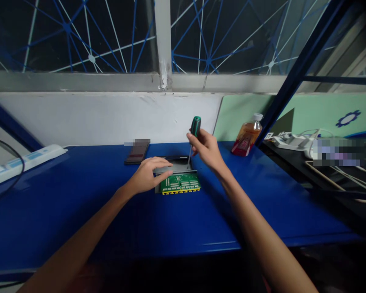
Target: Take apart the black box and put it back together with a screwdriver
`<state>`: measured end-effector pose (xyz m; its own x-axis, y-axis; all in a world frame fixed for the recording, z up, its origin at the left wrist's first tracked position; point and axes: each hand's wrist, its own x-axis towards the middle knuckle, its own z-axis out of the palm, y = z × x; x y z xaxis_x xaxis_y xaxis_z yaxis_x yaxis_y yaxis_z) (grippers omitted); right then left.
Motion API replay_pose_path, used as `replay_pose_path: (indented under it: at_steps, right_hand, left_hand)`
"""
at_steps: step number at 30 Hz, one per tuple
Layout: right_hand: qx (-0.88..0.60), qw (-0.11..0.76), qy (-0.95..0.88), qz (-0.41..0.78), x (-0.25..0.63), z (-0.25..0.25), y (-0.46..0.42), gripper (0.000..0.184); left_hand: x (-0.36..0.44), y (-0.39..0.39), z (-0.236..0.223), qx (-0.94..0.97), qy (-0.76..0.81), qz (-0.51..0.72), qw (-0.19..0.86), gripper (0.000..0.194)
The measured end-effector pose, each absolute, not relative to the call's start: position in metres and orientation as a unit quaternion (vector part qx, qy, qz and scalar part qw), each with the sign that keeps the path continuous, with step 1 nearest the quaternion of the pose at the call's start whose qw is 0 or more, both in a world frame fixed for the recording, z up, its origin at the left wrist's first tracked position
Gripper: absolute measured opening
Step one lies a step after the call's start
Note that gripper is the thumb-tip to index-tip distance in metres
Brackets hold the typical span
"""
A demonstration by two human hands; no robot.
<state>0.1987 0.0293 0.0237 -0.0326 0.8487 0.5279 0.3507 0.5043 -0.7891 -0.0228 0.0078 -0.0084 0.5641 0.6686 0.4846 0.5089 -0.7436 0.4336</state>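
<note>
A green circuit board (180, 183) with a row of yellow connectors along its near edge lies in a shallow grey metal case (178, 166) on the blue table (79, 211). My left hand (148, 175) rests flat on the left part of the case, fingers stretched out over it. My right hand (205, 148) is closed round a green-handled screwdriver (195, 127), held upright with its shaft pointing down at the case's far right corner.
A dark phone (137, 152) lies behind the case to the left. A white power strip (27, 159) with a black cable sits at the far left. An orange bottle (247, 136) stands at the right back. Beyond the table's right edge a dark bench carries white devices (293, 141).
</note>
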Motion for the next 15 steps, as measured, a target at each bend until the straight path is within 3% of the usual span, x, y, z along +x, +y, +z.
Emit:
replay_pose_path:
  at_steps: [3, 6, 11, 15]
  right_hand:
    - [-0.470, 0.543, -0.663, 0.213, 0.220, 0.021, 0.036, 0.036]
    - [-0.541, 0.499, -0.670, 0.102, 0.243, 0.011, 0.036, 0.035]
    - [-0.668, 0.261, -0.696, 0.038, 0.267, -0.012, 0.030, 0.036]
    - [-0.666, 0.104, -0.739, -0.003, 0.265, -0.019, 0.024, 0.043]
  left_hand:
    - [-0.019, 0.004, -0.011, 0.899, 0.323, 0.278, 0.097, 0.028]
    - [-0.015, 0.000, -0.014, 0.914, 0.319, 0.245, 0.062, 0.034]
    - [-0.012, -0.005, -0.020, 0.926, 0.312, 0.209, 0.027, 0.049]
    - [-0.012, -0.004, -0.024, 0.929, 0.313, 0.199, 0.016, 0.054]
